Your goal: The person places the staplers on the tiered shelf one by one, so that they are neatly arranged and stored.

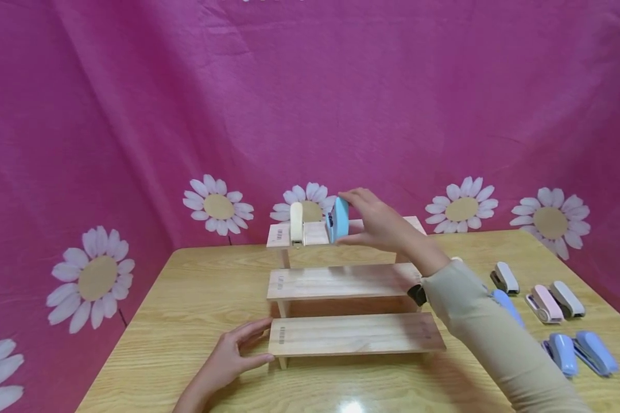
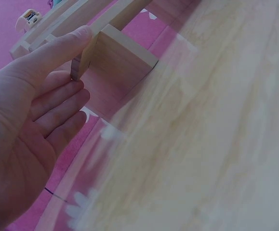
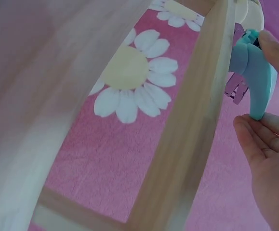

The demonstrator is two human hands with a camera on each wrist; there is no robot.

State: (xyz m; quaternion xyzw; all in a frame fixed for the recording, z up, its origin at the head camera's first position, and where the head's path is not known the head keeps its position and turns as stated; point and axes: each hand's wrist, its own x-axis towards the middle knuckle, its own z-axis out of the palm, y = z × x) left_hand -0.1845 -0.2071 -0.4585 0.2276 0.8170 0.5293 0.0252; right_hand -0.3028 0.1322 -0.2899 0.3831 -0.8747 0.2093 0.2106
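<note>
**Blue stapler at the top shelf: tip and knock hazards**

The right hand (image 1: 379, 226) grips a light-blue stapler (image 1: 338, 219) between thumb and curled fingers, holding it on end at the top tier of a three-step wooden stand (image 1: 348, 282). In the right wrist view the fingertips (image 3: 255, 127) sit under the stapler's lower end and the thumb lies along its back. Whether its base touches the shelf cannot be told from these views.

A cream stapler (image 1: 297, 224) stands upright on the same tier, just beside the blue one at its 9 o'clock.

The left hand (image 1: 232, 355) lies open, fingers nearly straight, holding nothing. Its fingertips (image 2: 76, 38) press against the left end of the lowest shelf and the leg beneath it.

More staplers (image 1: 553, 321) lie on the table (image 1: 186, 298) at 3 o'clock of the stand, close under the right sleeve (image 1: 491, 338).

Risks, as judged:
- The blue stapler stands on a narrow end. Released off-plumb, it is likely to topple off the shallow shelf.
- Drifting toward 9 o'clock would knock the cream stapler over.
- A downward press on the top tier could rock the stand if the left hand lifts away.
- The sleeve could sweep the nearby staplers on the table.
</note>
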